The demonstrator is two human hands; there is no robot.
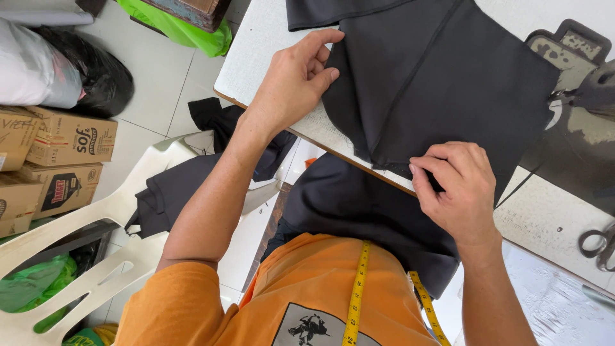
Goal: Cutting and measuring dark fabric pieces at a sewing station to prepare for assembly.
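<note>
Both hands' fingers (320, 64) seemingly pinch black fabric (442, 77).

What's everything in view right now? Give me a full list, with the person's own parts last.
black fabric piece: one, black, on the table, hanging over its near edge
sewing table: one, pale grey, top centre
sewing machine: one, worn dark grey, right on the table
scissors: one pair, dark metal, right edge of the table
plastic chair: one, white, left on the floor, dark cloth draped on it
cardboard boxes: several, brown, far left
black bag: one, upper left
measuring tape: one, yellow, around the neck
orange shirt: one, bottom centre
left hand: gripping the fabric's left edge
right hand: pinching the fabric's near edge
</note>
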